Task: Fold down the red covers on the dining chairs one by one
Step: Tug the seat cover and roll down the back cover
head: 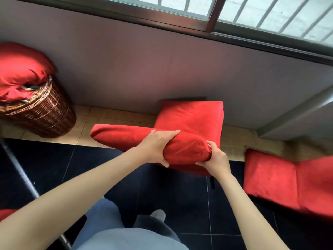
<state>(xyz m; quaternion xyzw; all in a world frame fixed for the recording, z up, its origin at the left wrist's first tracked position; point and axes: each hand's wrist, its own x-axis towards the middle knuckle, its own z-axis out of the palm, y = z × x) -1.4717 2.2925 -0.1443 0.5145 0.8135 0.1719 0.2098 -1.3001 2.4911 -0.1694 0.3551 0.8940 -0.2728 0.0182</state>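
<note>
Red cover [137, 136] gripped by left hand [156, 147] and right hand [215, 159].

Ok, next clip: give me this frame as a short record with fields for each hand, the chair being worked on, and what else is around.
left hand: left hand curled over the top of the chair back, holding the red cover
right hand: right hand pinching the cover at the back's right end
chair: red-covered seat facing the wall under the window
second chair: red-covered chair at right
basket: wicker basket at left, red fabric piled on top
</note>
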